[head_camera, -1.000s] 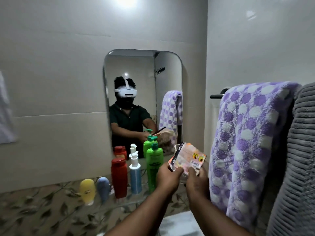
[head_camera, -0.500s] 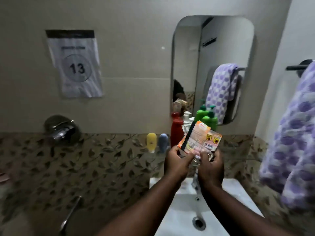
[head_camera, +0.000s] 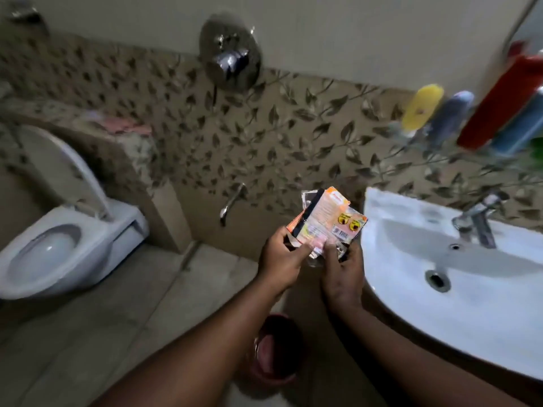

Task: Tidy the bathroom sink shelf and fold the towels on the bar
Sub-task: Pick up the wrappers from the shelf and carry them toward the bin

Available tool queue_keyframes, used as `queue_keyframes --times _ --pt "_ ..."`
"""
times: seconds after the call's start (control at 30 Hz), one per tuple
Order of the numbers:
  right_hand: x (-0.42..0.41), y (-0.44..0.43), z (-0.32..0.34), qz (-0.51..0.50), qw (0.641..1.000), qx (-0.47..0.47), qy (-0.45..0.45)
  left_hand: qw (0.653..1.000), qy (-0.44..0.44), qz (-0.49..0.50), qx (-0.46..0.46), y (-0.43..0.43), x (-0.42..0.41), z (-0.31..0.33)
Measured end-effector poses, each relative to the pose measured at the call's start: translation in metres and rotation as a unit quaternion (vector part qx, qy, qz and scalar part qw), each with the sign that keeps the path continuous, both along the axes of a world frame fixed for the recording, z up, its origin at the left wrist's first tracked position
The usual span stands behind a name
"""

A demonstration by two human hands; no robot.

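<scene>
Reddish bin (head_camera: 274,365), blurred, sits on the floor directly below the wrists. Above it, L hand (head_camera: 282,254) & R hand (head_camera: 342,271) both pinch the lower end of a fanned stack of orange sachets (head_camera: 329,221). The stack is held in mid-air just left of the sink (head_camera: 440,318), well apart from the shelf bottles (head_camera: 505,104) at far right. Its long axis runs from the fingers up & away toward the tiled wall (head_camera: 264,136), leaning slightly right, printed face w/ barcode to camera. Looks like the shelf-clearing step, i.e. litter disposal. Next prob. calls for lowering over the bin and releasing both grips together, so the sachets don't scatter.
</scene>
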State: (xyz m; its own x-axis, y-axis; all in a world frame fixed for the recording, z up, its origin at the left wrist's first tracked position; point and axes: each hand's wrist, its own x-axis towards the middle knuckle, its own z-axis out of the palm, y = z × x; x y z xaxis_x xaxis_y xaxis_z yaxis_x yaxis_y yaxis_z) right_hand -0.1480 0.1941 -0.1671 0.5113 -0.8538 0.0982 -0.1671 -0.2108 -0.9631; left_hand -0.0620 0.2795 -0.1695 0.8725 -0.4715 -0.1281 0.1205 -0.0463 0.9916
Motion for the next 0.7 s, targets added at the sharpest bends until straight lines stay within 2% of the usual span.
queue_keyframes --times 0.33,0.53,0.7 --pt "-0.015 0.056 -0.168 0.07 0.98 0.124 0.141 0.985 0.116 0.079 0.1 0.071 -0.029 -0.175" --pt "-0.042 0.055 -0.281 0.09 0.965 0.158 0.191 0.974 0.194 0.097 0.068 0.072 -0.064 -0.298" --pt "-0.055 0.056 -0.375 0.083 0.947 0.222 0.217 0.96 0.236 0.111 0.097 0.074 -0.083 -0.399"
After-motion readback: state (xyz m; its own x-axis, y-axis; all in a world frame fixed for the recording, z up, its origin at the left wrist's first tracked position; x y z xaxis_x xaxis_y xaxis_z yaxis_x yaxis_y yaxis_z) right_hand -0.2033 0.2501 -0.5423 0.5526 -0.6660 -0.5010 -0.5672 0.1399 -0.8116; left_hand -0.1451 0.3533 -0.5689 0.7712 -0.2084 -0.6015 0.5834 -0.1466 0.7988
